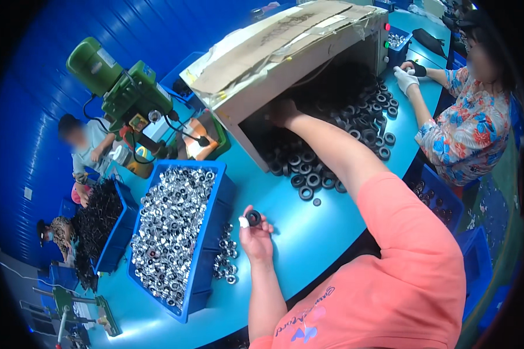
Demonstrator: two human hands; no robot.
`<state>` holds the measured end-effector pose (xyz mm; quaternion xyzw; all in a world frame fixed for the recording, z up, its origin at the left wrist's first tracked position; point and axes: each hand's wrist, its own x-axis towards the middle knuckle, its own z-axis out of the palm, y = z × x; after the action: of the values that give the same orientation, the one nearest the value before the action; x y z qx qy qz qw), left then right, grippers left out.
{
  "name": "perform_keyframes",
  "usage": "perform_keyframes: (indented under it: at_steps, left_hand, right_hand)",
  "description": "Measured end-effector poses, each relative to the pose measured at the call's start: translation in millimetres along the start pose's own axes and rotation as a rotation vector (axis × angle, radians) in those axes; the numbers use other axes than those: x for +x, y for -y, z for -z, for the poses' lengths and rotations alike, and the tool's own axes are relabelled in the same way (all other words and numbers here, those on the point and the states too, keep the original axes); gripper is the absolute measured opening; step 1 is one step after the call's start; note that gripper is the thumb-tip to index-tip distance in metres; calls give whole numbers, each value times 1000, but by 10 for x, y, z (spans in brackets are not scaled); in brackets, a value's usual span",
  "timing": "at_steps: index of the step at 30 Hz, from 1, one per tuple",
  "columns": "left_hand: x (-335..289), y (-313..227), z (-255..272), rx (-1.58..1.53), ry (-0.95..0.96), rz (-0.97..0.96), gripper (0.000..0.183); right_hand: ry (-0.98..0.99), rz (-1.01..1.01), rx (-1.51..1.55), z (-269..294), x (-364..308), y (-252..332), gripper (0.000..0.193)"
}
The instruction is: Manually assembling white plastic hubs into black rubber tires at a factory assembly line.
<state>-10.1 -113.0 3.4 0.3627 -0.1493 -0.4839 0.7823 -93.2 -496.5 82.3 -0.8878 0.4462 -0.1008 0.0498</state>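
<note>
My left hand is held palm up over the table, its fingers curled round a black rubber ring. Something white covers the tip of its thumb. My right arm stretches forward under a cardboard-topped box-like housing. Deep in its shadow is my right hand, beside a heap of black rubber rings; its fingers are too dark to make out. The heap spills out of the housing onto the table. One small black piece lies apart in front of it.
Left of my left hand, a blue bin brims with small shiny metal parts, and several loose metal parts lie beside it. A green drill press stands behind. At right a person in a floral shirt works with a white glove.
</note>
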Motion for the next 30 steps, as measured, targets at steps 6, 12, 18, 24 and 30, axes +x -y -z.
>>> perform_keyframes:
  at_steps: [6, 12, 18, 24, 30]
  left_hand:
    - [34, 49, -150, 108, 13, 11, 48]
    - [36, -13, -99, 48, -2, 6, 46]
    - [60, -50, -98, -218, -4, 58, 46]
    - [87, -39, -34, -323, 55, 78, 47]
    - [24, -99, -88, -351, 34, 37, 46]
  right_hand:
    - [-591, 14, 144, -464, 709, -164, 44]
    - [-880, 288, 61, -249, 518, 381, 36]
    - [-323, 196, 645, 1, -546, 401, 41]
    - [434, 87, 1410, 283, -1793, 772, 30]
    - [550, 307, 1360, 51, -2229, 1162, 43]
